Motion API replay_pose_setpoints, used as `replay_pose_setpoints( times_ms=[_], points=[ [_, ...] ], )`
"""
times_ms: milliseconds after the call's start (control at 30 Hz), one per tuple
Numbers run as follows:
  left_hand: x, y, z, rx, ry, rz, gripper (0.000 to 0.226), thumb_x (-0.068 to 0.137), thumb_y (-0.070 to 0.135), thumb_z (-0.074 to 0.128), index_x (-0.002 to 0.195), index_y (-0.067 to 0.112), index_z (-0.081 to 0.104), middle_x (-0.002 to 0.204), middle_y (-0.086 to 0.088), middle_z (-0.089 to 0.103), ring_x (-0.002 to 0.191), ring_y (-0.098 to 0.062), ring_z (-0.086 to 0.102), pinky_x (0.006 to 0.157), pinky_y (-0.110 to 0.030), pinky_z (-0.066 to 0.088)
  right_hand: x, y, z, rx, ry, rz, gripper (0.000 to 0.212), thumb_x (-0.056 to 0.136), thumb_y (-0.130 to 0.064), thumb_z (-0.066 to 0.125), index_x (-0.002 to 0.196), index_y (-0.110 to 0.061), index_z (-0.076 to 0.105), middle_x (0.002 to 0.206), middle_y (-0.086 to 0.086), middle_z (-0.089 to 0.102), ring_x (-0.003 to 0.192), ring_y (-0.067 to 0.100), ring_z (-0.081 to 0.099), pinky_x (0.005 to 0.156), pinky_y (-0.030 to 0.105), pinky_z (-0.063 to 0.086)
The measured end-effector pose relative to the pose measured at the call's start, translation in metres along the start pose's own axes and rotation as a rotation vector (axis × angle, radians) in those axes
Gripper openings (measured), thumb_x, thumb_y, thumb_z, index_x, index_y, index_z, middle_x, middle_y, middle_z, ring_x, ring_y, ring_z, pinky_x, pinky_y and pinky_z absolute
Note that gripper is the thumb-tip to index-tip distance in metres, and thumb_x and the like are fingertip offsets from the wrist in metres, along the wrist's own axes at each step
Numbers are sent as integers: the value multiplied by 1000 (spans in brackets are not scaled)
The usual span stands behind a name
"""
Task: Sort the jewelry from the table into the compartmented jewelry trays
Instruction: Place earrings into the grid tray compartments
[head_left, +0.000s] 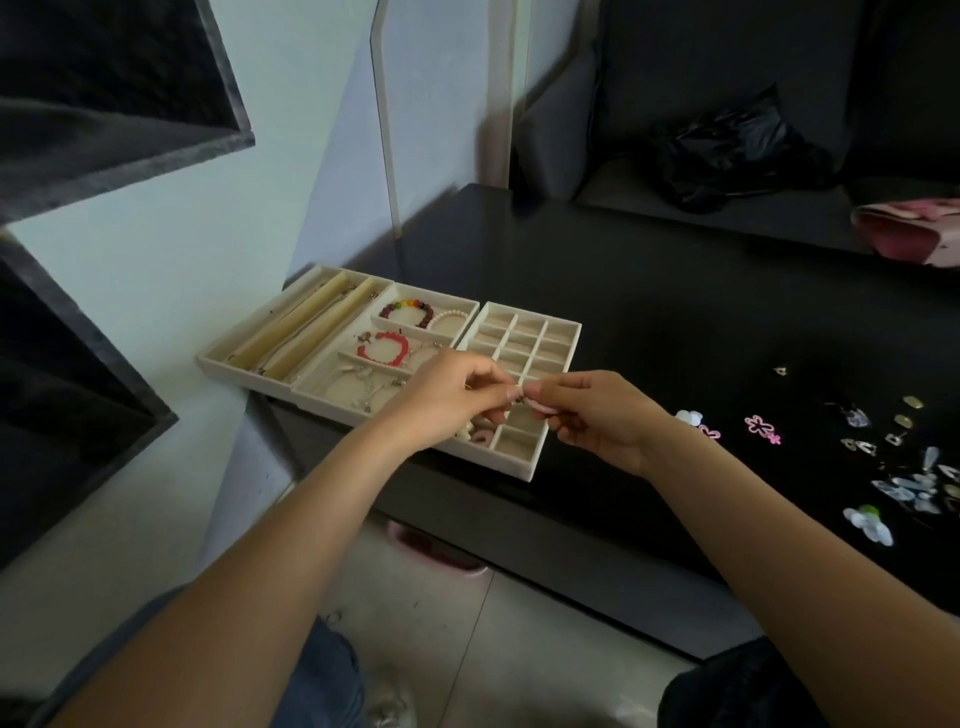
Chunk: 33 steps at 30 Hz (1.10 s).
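Three cream trays (332, 376) lie side by side beneath and left of the hands. Above the grid tray (524, 358), the left hand (447, 402) and right hand (597, 415) meet fingertip to fingertip, both pinching one small pale piece (531, 399). Loose jewelry (904, 467) lies scattered on the black table (675, 322), well right of the right hand.

No readable text, label, brand, number or sign is showing anywhere: nothing legible is appearing on the jewelry trays (524, 470), the counter (675, 322) or the scattered jewelry (883, 467).
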<state>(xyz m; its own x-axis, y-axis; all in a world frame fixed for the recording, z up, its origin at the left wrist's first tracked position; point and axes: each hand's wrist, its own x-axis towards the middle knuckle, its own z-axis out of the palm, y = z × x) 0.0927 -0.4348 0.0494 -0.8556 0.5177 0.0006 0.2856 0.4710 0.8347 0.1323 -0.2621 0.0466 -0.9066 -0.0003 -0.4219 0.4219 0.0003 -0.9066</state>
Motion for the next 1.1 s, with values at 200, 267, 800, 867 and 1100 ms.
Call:
replay_pose_setpoints(
  times_ms=[200,267,800,867,1100],
  points=[
    [-4,-13,-2,-108,-60,-74,7,89,14,62,91,14,68,80,-4,73,74,-16,70,79,-32,57,2,10,3,-89,1,-55,12,84,-7,69,95,-5,71,84,7,69,74,11,63,67,19,54],
    [-5,-16,-4,-140,-58,-83,7,86,13,66,93,13,69,82,-6,74,77,-20,71,81,-34,57,4,10,3,-82,14,-79,12,81,-3,70,94,-4,70,93,13,70,87,17,67,80,25,56],
    [-7,-15,-2,-231,-146,-245,15,81,16,71,96,12,71,90,-6,74,91,-16,70,87,-29,54,15,16,10,-616,119,-277,6,85,-11,68,91,-12,69,79,3,70,72,8,65,69,21,53],
    [-6,-15,-1,-149,-133,-235,13,81,13,71,94,15,70,88,-3,74,89,-13,70,87,-28,53,16,17,11,-665,145,-275,6,84,-13,70,88,-12,66,79,3,69,71,8,66,68,22,54],
    [-6,-14,8,170,-73,-142,11,77,16,76,84,20,69,81,9,69,79,0,61,73,-19,45,13,17,18,-831,143,-326,2,84,-13,69,85,-12,67,75,-6,62,67,-1,55,53,7,38]
  ],
)
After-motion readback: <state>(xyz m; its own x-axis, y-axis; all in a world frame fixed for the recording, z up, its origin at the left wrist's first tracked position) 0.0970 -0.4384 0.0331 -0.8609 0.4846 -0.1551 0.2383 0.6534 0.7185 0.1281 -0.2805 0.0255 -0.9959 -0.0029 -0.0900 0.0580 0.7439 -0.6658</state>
